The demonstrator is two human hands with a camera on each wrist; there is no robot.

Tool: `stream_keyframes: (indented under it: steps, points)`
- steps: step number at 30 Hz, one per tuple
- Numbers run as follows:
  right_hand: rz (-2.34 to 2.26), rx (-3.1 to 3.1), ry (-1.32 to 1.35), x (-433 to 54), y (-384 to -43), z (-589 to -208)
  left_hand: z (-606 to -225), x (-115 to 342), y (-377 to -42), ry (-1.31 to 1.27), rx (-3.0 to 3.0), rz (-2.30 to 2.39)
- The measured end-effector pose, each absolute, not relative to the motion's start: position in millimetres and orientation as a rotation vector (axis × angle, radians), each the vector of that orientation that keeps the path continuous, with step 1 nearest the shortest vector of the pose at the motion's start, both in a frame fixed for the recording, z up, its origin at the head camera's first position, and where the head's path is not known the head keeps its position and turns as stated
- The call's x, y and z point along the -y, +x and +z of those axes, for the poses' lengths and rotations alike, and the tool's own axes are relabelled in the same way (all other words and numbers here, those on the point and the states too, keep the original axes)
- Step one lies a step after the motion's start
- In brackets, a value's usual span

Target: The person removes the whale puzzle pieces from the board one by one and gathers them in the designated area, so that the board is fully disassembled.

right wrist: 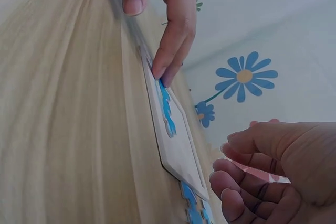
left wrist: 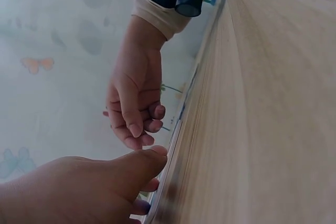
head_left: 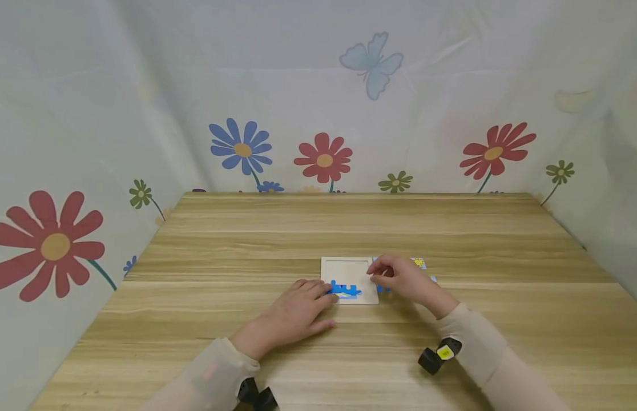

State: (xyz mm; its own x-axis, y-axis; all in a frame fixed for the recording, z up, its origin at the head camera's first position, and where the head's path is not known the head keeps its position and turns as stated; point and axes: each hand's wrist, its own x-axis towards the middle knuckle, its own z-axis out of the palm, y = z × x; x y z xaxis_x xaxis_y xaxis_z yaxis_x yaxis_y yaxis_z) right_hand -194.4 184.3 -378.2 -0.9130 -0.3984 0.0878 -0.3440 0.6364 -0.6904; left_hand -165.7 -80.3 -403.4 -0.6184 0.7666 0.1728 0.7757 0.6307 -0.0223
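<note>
A pale square puzzle tray (head_left: 370, 295) lies on the wooden table, with joined blue puzzle pieces (head_left: 344, 288) along its lower left. My left hand (head_left: 293, 314) is palm down at the tray's left side. Its fingertips (right wrist: 161, 72) touch the blue pieces, as the right wrist view shows. Above the tray's right edge hovers my right hand (head_left: 403, 279), fingers loosely bent. Nothing shows between them in the left wrist view. Partly hidden beneath that hand are loose puzzle pieces (head_left: 419, 262), one with a yellow sun-like print.
The wooden table (head_left: 221, 240) extends around the tray on all sides. A white curtain (head_left: 277, 74) printed with flowers and a butterfly hangs behind it. Each wrist carries a small black camera; the right one (head_left: 439, 355) sits low over the table.
</note>
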Motion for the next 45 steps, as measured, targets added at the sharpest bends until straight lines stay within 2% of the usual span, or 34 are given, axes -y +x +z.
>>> stream_keyframes:
  steps: [20,45]
  points:
    - [-1.048,-2.829,-0.576,-156.7,-186.6,-399.2,-403.8,77.9,-163.3,-1.289,2.716,-0.085]
    - [-1.079,-2.793,-0.604,-153.9,-190.0,-399.0,-404.4,80.3,-165.1,-1.280,2.712,-0.121]
